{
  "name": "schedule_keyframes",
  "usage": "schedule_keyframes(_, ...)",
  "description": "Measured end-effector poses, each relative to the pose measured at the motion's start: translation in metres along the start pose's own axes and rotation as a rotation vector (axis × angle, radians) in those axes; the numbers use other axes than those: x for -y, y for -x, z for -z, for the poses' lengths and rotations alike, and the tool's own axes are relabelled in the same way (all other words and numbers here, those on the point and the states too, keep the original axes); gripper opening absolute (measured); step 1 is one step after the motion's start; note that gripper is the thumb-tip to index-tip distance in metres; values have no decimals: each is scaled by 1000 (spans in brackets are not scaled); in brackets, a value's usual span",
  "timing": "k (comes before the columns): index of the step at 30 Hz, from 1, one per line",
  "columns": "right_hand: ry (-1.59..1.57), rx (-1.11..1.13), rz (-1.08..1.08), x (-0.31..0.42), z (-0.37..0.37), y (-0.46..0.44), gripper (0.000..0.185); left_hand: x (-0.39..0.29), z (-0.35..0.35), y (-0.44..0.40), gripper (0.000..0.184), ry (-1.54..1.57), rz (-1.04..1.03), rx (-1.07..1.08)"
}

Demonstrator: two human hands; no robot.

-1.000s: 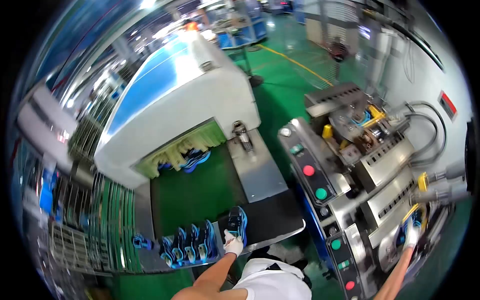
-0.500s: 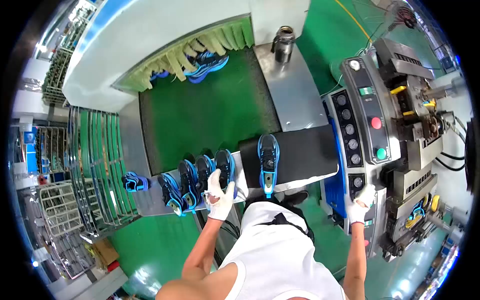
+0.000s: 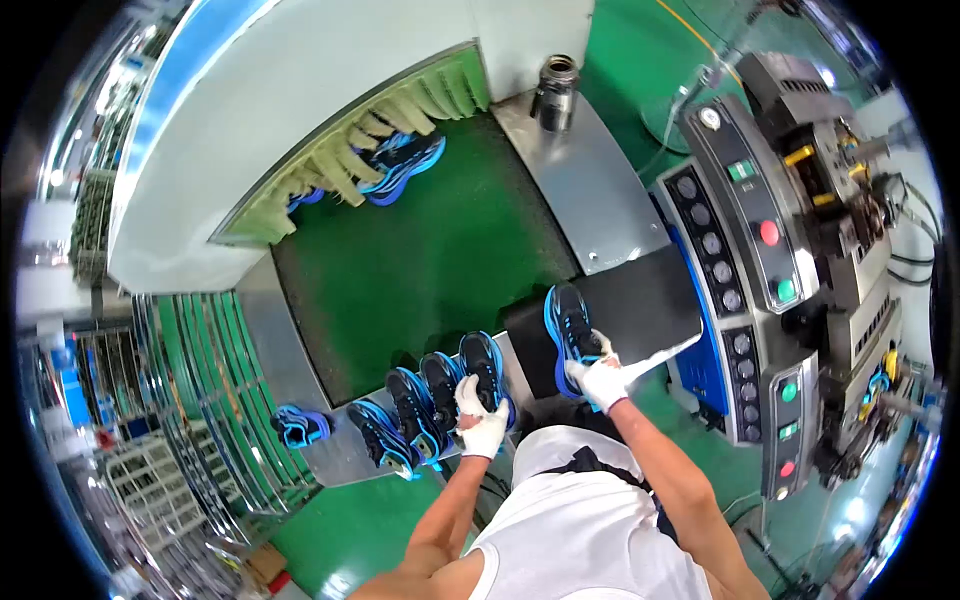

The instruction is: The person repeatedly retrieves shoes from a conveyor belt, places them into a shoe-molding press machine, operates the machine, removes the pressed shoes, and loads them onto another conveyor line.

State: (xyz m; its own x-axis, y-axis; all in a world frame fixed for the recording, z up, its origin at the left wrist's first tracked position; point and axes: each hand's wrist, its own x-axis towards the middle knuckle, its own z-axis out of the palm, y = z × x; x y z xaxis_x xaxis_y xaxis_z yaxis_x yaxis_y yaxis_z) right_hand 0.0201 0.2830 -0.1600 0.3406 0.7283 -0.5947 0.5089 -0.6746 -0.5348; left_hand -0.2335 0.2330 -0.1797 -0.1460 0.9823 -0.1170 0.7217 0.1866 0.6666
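Note:
My left hand (image 3: 482, 420), in a white glove, is at the heel end of the rightmost sports shoe (image 3: 484, 356) in a row of black and blue shoes. Its fingers reach along the shoe's left side and the thumb stands apart; the hand seems to touch the shoe without a visible grip. My right hand (image 3: 600, 382), also gloved, is closed on the heel end of a single black and blue shoe (image 3: 572, 320). That shoe lies on a black pad (image 3: 650, 305), toe pointing away from me. Fingers on its far side are partly hidden.
Ahead is a green conveyor belt (image 3: 420, 260) with more shoes (image 3: 405, 165) under the curtain strips (image 3: 340, 165). A metal flask (image 3: 556, 95) stands on the steel ledge. Right is a machine with a control panel (image 3: 745, 210); left, a metal rack (image 3: 215, 370).
My right hand has moved left from the machine's panel to the shoe on the black pad and taken hold of its heel. My left hand stays by the shoe row; the view has shifted.

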Motion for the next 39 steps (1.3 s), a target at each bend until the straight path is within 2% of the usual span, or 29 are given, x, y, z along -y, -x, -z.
schedule_keyframes(1, -161, 8, -47, -9, 10, 0, 93, 3, 6, -8, 74, 36, 9, 34)
schedule_keyframes(2, -374, -35, -178, -22, 15, 3, 72, 4, 12, -18, 70, 68, 13, 73)
schedule_keyframes(4, -545, 118, -386, -24, 53, 27, 45, -48, 40, -49, 63, 223, 214, 221)
schedule_keyframes(5, -732, -40, -320, -12, 65, 50, 32, -63, 40, -60, 64, 167, 138, 267)
schedule_keyframes(6, -930, -36, -241, -30, 64, 63, 27, -79, 37, -68, 65, 110, 49, 317)
schedule_keyframes(9, -1221, -210, -215, -49, 80, 114, 20, -128, 1, -81, 65, 219, -261, 452)
schedule_keyframes(10, -1200, -210, -193, -34, 85, 146, 20, -133, 4, -83, 65, 264, -379, 482)
schedule_keyframes(12, -1172, -351, -392, -72, 83, 178, 26, -198, -20, -59, 66, 242, -522, 663)
schedule_keyframes(14, -1464, -533, -195, -80, 77, 218, 37, -251, -19, -11, 67, 293, -664, 898)
schedule_keyframes(15, -1262, -700, -400, -98, 51, 235, 42, -261, -25, 17, 67, 273, -778, 956)
schedule_keyframes(16, -1314, -703, -497, -93, 65, 271, 48, -267, -29, 43, 68, 258, -875, 982)
schedule_keyframes(17, -1368, -711, -595, -87, 79, 308, 54, -287, -19, 66, 67, 267, -878, 1103)
schedule_keyframes(18, -1504, -812, -585, -105, 71, 333, 55, -294, -27, 92, 66, 253, -1001, 1153)
schedule_keyframes(20, -1612, -1064, -645, -127, 58, 382, 57, -322, -22, 161, 64, 283, -995, 1387)
schedule_keyframes(21, -1672, -1185, -714, -140, 52, 405, 53, -328, -27, 195, 64, 351, -1113, 1444)
schedule_keyframes(22, -1889, -1432, -360, -153, 43, 425, 51, -340, -25, 229, 64, 338, -1157, 1557)
schedule_keyframes(24, -1818, -1664, -443, -162, 18, 483, 43, -337, -21, 291, 65, 278, -1246, 1696)
schedule_keyframes(26, -1651, -1992, -395, -178, 12, 531, 40, -349, -33, 359, 64, 282, -1352, 1834)
schedule_keyframes(27, -1598, -2207, -470, -190, 9, 553, 36, -353, -38, 400, 65, 320, -1415, 1884)
schedule_keyframes(28, -1659, -2204, -578, -204, -1, 581, 32, -362, -41, 442, 66, 363, -1475, 1933)
schedule_keyframes(29, -1593, -2193, -887, -219, -9, 607, 33, -373, -47, 485, 66, 379, -1591, 1934)
schedule_keyframes(30, -1359, -2299, -1083, -230, -10, 633, 37, -381, -52, 526, 67, 385, -1702, 1931)
schedule_keyframes(31, -1378, -2177, -1274, -237, -4, 666, 52, -390, -51, 570, 71, 406, -1795, 1935)
schedule_keyframes(33, -1104, -2168, -1484, -281, -23, 704, 74, -388, -67, 652, 78, 455, -1924, 1901)
schedule_keyframes(34, -918, -2119, -1592, -303, -22, 719, 79, -376, -84, 692, 81, 505, -1963, 1865)
schedule_keyframes(36, -521, -1988, -1826, -355, -23, 739, 86, -343, -115, 745, 84, 261, -1969, 1886)
schedule_keyframes(37, -685, -1890, -1885, -386, -28, 751, 88, -327, -125, 768, 80, 128, -1962, 1885)
schedule_keyframes(38, -848, -1777, -1935, -418, -39, 764, 89, -314, -136, 786, 79, 219, -2021, 1875)
schedule_keyframes(39, -809, -1867, -1895, -450, -46, 777, 90, -313, -139, 809, 79, 128, -2038, 1849)
